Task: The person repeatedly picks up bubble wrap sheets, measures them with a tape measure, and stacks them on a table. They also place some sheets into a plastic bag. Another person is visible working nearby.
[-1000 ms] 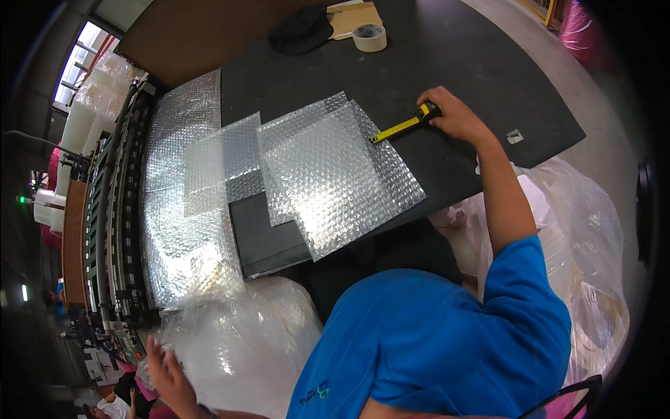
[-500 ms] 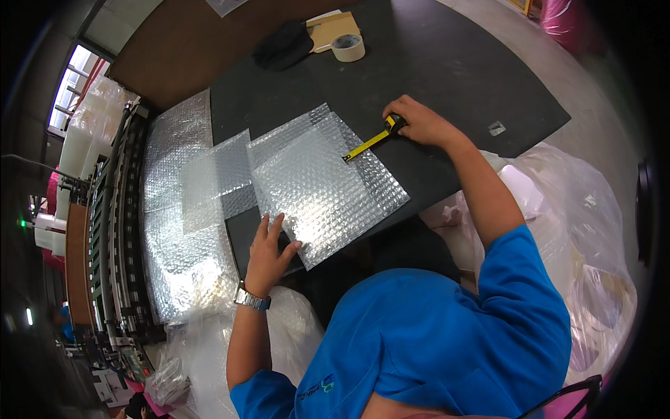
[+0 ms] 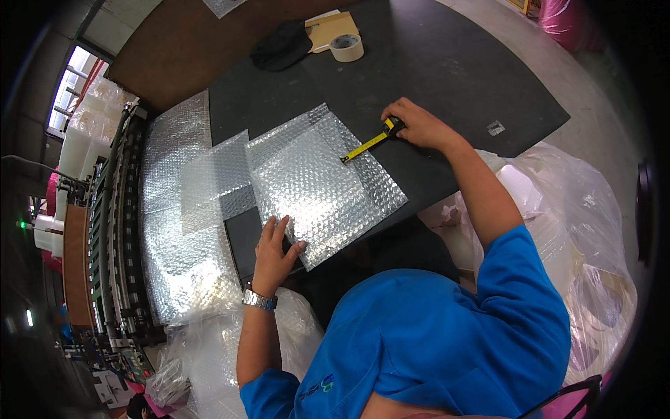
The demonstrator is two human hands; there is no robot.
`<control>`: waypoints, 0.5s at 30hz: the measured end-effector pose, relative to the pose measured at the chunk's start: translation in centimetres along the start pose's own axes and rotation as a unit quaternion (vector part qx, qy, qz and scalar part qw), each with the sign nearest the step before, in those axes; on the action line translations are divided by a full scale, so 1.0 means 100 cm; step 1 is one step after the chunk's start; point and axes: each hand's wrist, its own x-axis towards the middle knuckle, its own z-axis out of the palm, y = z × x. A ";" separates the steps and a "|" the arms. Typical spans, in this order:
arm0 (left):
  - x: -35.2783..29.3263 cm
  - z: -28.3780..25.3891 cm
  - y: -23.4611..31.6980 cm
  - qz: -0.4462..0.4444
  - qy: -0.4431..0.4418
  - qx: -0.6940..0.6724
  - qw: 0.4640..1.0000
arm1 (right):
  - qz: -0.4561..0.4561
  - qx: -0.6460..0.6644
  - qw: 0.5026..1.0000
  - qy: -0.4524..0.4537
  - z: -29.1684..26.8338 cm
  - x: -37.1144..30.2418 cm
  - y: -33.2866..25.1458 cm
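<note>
Blk table (image 3: 453, 70) carries clear bubble-wrap sheets (image 3: 310, 174), stacked approx. mid-view, long axis seemingly 11–5 o'clock. L hand (image 3: 274, 253), well off the stack 1 sec ago, is now at its 7 o'clock edge, fingers spread, so both hands now attend the sheets; can't tell if it's pressing. R hand (image 3: 417, 126), at stack's 2 o'clock, is clamped on yel./blk tape measure (image 3: 395, 126). Blade (image 3: 364, 148) points to 8 o'clock, long axis 2–8, tip over the sheets.

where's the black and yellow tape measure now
Head view, right of centre: the tape measure is in the right hand, its yellow blade over clear bubble-wrap sheets.
</note>
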 end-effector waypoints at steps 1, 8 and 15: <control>0.000 0.000 0.000 0.000 0.001 -0.001 1.000 | 0.001 0.000 1.000 0.000 0.000 -0.001 -0.001; -0.002 0.005 -0.010 -0.010 0.067 -0.034 0.997 | -0.004 0.017 0.997 0.070 0.001 -0.001 0.017; 0.007 0.014 -0.020 -0.034 0.107 0.009 0.994 | 0.134 -0.207 0.927 0.281 0.002 -0.002 0.027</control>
